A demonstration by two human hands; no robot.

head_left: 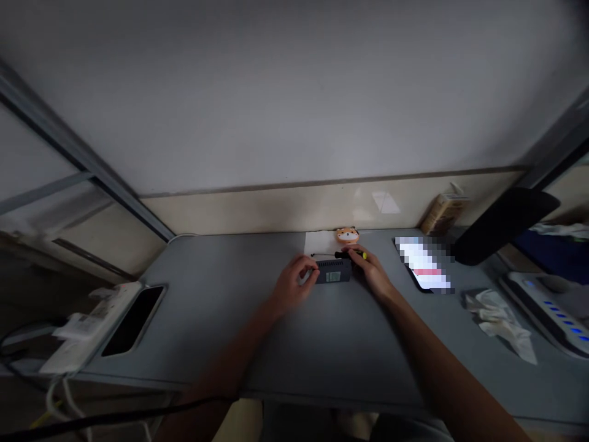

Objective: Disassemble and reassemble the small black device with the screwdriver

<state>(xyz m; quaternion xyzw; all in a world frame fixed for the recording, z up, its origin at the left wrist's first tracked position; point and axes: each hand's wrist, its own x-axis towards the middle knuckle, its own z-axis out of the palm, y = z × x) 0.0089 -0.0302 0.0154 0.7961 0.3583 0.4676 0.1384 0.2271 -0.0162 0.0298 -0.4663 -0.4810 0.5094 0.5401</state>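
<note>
Grey desk (207, 294); screwdriver (340, 254) in right grip (369, 266).

The left hand (297, 282) is smeared by blur, so whether its fingertips touch the dark vented box (332, 271) cannot be told, and the print on that box's pale label (333, 277) is too small to read. The right hand (368, 270) covers part of the yellow-and-black screwdriver (352, 254), while pixelation hides much of the lit phone's screen (421, 264). Both forearms run out past the bottom edge, the right edge cuts off the device with blue lights (547, 310), and the cables at lower left leave the view.
</note>
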